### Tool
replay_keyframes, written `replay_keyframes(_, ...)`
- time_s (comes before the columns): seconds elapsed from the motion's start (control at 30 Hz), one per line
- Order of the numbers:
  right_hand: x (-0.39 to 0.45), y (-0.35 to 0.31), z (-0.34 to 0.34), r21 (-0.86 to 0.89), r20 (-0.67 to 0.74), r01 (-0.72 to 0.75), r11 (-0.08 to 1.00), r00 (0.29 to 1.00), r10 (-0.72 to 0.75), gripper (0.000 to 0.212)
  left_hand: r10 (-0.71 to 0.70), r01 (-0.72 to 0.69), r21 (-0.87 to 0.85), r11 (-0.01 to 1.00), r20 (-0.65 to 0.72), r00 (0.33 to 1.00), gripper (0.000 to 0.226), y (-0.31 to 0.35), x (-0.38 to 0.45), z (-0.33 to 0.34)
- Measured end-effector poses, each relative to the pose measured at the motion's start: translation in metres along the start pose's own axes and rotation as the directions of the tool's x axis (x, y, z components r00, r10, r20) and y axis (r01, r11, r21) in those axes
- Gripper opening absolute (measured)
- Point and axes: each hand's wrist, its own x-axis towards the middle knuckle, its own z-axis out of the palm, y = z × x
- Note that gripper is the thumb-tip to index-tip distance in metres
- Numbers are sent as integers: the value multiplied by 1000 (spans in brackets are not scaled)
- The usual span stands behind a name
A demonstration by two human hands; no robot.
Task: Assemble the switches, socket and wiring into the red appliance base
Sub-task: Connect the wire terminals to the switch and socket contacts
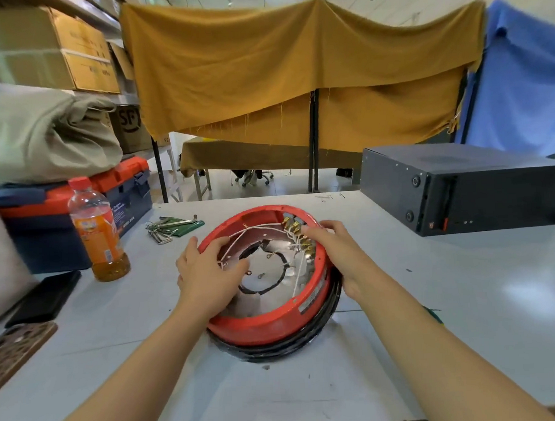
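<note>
- The red appliance base (276, 321) sat upside down in the middle of the white counter (433, 315), its open side facing up at me, with a black ring (295, 348) showing under its near edge.
- My left hand (206, 274) lay over the left rim of the base, fingers loosely spread and reaching inside, where they touched the white wiring (254, 229) that ran across the interior.
- My right hand (338, 252) curled around the right rim, thumb side outside the wall and fingertips at the row of brass-coloured terminals (298, 238) mounted along the inner right wall; I cannot tell whether those fingers pinched a terminal or only rested on it.
- Inside the base, a silvery plate (266, 268) showed, with a black loop of cable (282, 273) lying on it and a few small loose ring connectors near the middle.
- To the left on the counter stood a bottle of orange drink (96, 231), with a red-and-blue toolbox (122, 191) just behind it.
- A set of hex keys (165, 228) lay beyond the base on the left, and a dark grey box (459, 183) stood at the far right.
</note>
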Motion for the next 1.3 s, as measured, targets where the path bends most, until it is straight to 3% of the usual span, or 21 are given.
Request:
replay_keyframes(0.1, -6, -24, 4, 3, -71, 178, 984, 982, -178, 40, 34, -31, -143, 989, 20, 999, 60, 7, 0, -2)
replay_keyframes(0.2, -14, -52, 5, -173, -88, 388, 905, 909, -407, 59, 36, -8, -398, 917, 62, 997, 39, 19, -2, -5)
replay_keyframes(0.23, -18, -60, 5, -298, -62, 459, 837, 866, -497, 65, 28, 20, -480, 877, 94, 995, 32, 25, -2, -6)
replay_keyframes(0.3, -27, -69, 7, -565, 69, 565, 601, 758, -648, 79, -4, 106, -590, 800, 172, 985, 18, 33, -2, -9)
replay_keyframes(0.37, -34, -72, 11, -703, 239, 624, 341, 659, -714, 83, -25, 205, -629, 750, 283, 959, 32, 38, 1, -11)
replay_keyframes(0.47, -40, -68, 11, -753, 392, 648, 113, 580, -714, 83, -85, 336, -704, 625, 366, 927, 53, 38, 7, -17)
replay_keyframes(0.6, -45, -60, 4, -746, 512, 664, -57, 516, -686, 87, -177, 500, -738, 454, 475, 862, 85, 32, 15, -29)
replay_keyframes(0.73, -54, -45, 4, -707, 657, 641, -300, 436, -615, 91, -257, 587, -641, 495, 537, 803, 96, 23, 15, -35)
replay_keyframes(0.8, -59, -35, 4, -685, 695, 633, -361, 419, -585, 85, -297, 615, -571, 545, 554, 778, 99, 18, 11, -36)
replay_keyframes(0.93, -64, -16, 0, -671, 722, 587, -453, 376, -581, 80, -306, 616, -550, 564, 554, 774, 78, 12, 1, -33)
replay_keyframes(1.03, -68, -8, -1, -642, 742, 633, -434, 367, -562, 82, -301, 614, -563, 553, 553, 777, 67, 8, -8, -29)
replay_keyframes(1.1, -72, -8, -4, -653, 712, 688, -316, 417, -565, 77, -294, 579, -568, 585, 517, 804, 59, 6, -10, -28)
replay_keyframes(1.17, -73, -11, -8, -702, 584, 703, -111, 480, -655, 67, -288, 537, -573, 619, 471, 834, 50, 3, -11, -28)
replay_keyframes(1.23, -69, -12, -16, -737, 350, 658, 158, 571, -743, 59, -301, 539, -571, 619, 462, 834, 52, 0, -12, -30)
replay_keyframes(1.3, -60, -7, -23, -723, 101, 537, 434, 704, -703, 61, -304, 561, -569, 601, 487, 819, 56, -3, -15, -31)
